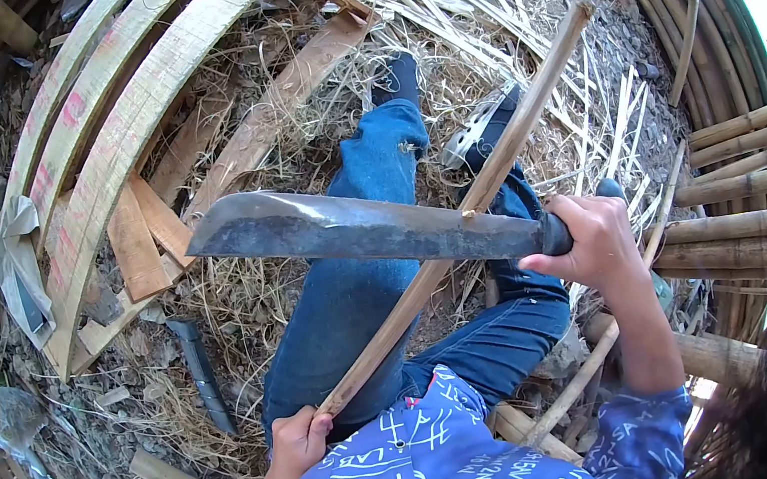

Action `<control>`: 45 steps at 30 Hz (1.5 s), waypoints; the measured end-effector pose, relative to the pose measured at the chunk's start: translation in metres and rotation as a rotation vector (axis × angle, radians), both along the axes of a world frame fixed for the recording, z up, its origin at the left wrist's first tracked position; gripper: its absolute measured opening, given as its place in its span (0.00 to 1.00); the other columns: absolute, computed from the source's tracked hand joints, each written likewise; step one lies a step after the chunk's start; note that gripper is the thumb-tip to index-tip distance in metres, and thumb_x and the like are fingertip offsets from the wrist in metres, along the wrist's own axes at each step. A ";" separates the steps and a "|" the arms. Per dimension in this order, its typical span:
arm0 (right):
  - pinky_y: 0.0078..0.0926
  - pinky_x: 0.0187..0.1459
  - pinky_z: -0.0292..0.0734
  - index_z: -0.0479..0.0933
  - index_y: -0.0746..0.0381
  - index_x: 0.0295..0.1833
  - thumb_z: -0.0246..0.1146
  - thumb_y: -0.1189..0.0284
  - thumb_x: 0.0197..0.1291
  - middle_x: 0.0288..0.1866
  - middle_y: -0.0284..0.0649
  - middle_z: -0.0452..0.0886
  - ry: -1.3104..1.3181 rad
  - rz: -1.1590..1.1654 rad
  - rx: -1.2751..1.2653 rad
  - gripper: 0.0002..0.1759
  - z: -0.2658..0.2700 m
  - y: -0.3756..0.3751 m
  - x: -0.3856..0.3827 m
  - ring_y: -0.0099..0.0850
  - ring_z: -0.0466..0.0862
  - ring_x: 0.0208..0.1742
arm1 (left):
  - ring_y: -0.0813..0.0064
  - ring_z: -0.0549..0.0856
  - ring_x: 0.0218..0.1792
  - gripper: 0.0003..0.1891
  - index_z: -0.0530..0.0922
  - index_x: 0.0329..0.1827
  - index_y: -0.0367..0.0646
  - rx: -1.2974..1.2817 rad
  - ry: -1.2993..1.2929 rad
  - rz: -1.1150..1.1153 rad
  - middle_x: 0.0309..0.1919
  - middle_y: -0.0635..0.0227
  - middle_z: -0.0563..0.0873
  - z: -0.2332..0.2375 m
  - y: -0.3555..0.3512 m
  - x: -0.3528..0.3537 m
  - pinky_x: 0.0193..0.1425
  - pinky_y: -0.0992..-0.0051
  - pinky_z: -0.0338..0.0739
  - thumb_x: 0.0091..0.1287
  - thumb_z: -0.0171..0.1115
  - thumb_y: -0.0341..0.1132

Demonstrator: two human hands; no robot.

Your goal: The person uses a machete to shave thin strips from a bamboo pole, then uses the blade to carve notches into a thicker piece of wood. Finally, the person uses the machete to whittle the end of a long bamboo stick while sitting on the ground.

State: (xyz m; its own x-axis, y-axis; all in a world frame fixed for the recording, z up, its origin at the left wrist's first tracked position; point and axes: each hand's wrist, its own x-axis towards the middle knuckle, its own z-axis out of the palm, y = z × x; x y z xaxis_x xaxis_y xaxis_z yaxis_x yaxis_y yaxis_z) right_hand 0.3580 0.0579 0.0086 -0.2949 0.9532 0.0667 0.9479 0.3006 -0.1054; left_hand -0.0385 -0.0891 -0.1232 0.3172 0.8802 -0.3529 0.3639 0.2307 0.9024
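My right hand (591, 235) is closed round the dark handle of a machete (352, 234), whose broad blade points left across my legs. The blade lies over a long split bamboo strip (541, 86) and seems to touch it near a node. My left hand (301, 441) grips the strip's lower end close to my body. From there the strip slants up to the upper right, past my knees. The blade hides a short stretch of it.
A wooden pallet-like frame (148, 106) lies at the upper left. A black sheath-like object (201, 372) rests on the ground beside my leg. Pale bamboo slivers (435, 2) and shavings cover the ground ahead. Bamboo poles (746, 224) stack up on the right.
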 end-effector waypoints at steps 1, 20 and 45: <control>0.32 0.23 0.74 0.71 0.62 0.23 0.70 0.35 0.44 0.16 0.40 0.75 -0.008 -0.006 -0.021 0.37 0.001 -0.002 0.003 0.38 0.80 0.18 | 0.60 0.83 0.16 0.21 0.77 0.23 0.36 0.002 0.002 -0.008 0.15 0.57 0.79 0.001 0.002 0.001 0.22 0.68 0.73 0.73 0.58 0.42; 0.33 0.22 0.74 0.72 0.60 0.22 0.67 0.36 0.51 0.15 0.39 0.76 0.114 -0.015 -0.107 0.35 -0.001 0.019 -0.040 0.36 0.82 0.18 | 0.57 0.83 0.18 0.20 0.77 0.24 0.37 0.093 0.084 -0.027 0.16 0.57 0.80 0.003 -0.001 0.006 0.22 0.67 0.74 0.73 0.59 0.41; 0.35 0.27 0.74 0.76 0.62 0.27 0.70 0.35 0.45 0.16 0.39 0.76 -0.070 -0.053 -0.016 0.36 0.016 0.024 0.047 0.38 0.81 0.20 | 0.64 0.85 0.18 0.24 0.77 0.23 0.36 0.078 0.065 0.005 0.16 0.60 0.82 0.001 0.001 0.004 0.23 0.71 0.76 0.74 0.57 0.46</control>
State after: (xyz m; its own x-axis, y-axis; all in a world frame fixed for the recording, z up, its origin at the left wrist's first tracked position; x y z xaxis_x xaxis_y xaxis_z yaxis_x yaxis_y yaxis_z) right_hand 0.4052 0.0816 0.0242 -0.2476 0.9683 0.0327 0.9676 0.2488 -0.0431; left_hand -0.0347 -0.0882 -0.1225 0.2916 0.9072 -0.3032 0.4218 0.1626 0.8920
